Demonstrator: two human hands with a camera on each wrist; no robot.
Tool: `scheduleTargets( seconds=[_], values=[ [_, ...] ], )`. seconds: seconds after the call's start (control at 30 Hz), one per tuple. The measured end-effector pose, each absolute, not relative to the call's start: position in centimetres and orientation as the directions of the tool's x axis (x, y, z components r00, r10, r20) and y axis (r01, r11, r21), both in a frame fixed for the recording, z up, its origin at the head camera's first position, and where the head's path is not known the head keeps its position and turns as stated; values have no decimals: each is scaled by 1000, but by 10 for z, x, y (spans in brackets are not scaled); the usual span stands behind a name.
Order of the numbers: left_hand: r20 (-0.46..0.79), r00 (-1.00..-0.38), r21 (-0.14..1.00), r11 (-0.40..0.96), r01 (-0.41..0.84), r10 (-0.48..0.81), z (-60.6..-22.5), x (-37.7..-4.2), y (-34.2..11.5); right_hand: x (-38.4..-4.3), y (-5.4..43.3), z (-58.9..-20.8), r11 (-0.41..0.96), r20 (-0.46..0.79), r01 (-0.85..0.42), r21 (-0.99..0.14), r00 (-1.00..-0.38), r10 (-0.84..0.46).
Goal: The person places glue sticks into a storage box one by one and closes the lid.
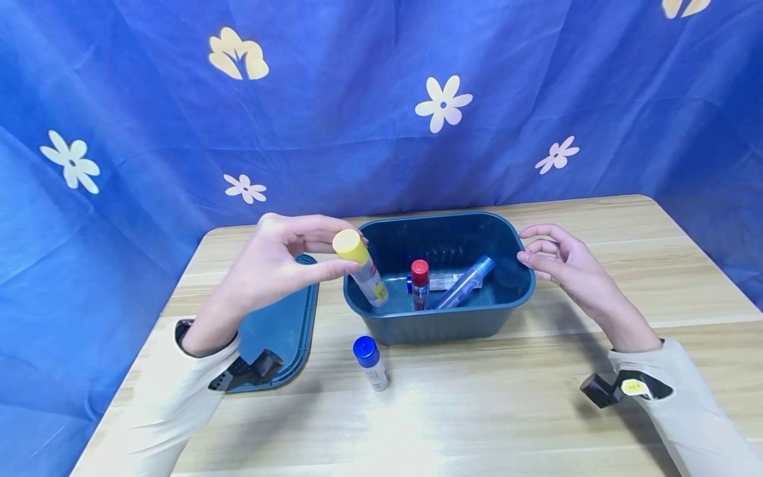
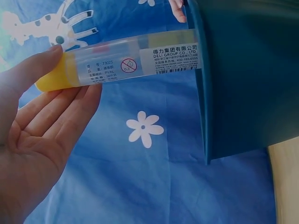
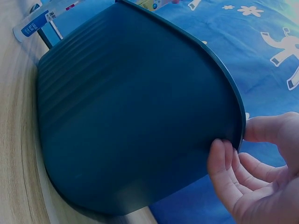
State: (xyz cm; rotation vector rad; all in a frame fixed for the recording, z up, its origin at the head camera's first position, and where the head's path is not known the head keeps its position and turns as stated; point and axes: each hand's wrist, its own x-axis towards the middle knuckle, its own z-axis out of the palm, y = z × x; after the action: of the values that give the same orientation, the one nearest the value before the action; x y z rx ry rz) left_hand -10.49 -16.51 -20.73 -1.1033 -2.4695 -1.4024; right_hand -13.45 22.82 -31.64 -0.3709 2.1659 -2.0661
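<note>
My left hand [image 1: 280,258] pinches a bottle of liquid glue [image 2: 135,58] by its yellow cap [image 1: 350,245]. The bottle tilts over the left rim of a dark teal bin [image 1: 441,328], its lower end inside the opening. My right hand [image 1: 566,265] grips the bin's right rim between thumb and fingers, as the right wrist view [image 3: 261,172] also shows. Inside the bin are a red-capped glue bottle [image 1: 420,275], a light-blue-capped tube [image 1: 465,283] lying aslant and a clear blue-capped bottle [image 1: 441,281] lying flat. A blue-capped glue bottle [image 1: 371,361] stands on the table in front.
A teal lid [image 1: 274,331] lies on the wooden table [image 1: 477,417] left of the bin, partly behind my left arm. Behind the table hangs a blue cloth [image 1: 334,119] with white flowers. Each wrist carries a small black camera [image 1: 265,366].
</note>
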Motion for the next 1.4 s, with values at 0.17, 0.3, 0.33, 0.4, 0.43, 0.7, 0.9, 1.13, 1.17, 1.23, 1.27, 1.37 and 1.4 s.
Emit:
scheduleTargets(
  seconds=[0.17,0.3,0.33,0.4,0.43,0.7,0.9,1.13,1.17,1.23,1.27,1.37,1.4],
  values=[
    [414,-736,711,315,629,535,-212,-107,-164,-135,229,-317,34,78,-90,-995,-961,-265],
    [419,-734,701,323,636,535,-215,-107,-163,-135,229,-317,35,77,-89,-995,-962,-264],
    [418,-734,700,325,636,536,-216,-107,-163,-135,228,-317,35,76,-89,-995,-962,-264],
    [415,-732,698,327,638,540,-217,-108,-163,-135,228,-317,35,75,-88,-996,-961,-265],
    [414,-731,699,325,637,543,-218,-108,-163,-135,229,-317,35,76,-88,-996,-961,-266],
    [397,-733,718,311,622,552,-228,-110,-162,-135,230,-318,7,83,-89,-996,-958,-274],
    [410,-734,683,352,641,542,-242,-113,-157,-134,229,-318,-18,86,-84,-996,-956,-281],
    [407,-715,623,399,672,569,-258,-119,-149,-134,229,-318,-32,89,-83,-996,-955,-283],
    [397,-714,618,407,672,576,-261,-120,-149,-134,229,-318,-32,89,-83,-996,-955,-283],
    [375,-716,611,424,668,588,-266,-122,-148,-134,229,-318,-34,89,-83,-996,-955,-284],
    [362,-719,611,431,664,593,-269,-122,-147,-134,229,-318,-33,90,-83,-996,-955,-284],
    [335,-726,615,444,652,601,-274,-124,-146,-134,229,-318,-39,93,-85,-996,-953,-288],
    [326,-728,617,448,647,603,-275,-125,-145,-134,229,-318,-42,94,-85,-995,-953,-289]
  ],
)
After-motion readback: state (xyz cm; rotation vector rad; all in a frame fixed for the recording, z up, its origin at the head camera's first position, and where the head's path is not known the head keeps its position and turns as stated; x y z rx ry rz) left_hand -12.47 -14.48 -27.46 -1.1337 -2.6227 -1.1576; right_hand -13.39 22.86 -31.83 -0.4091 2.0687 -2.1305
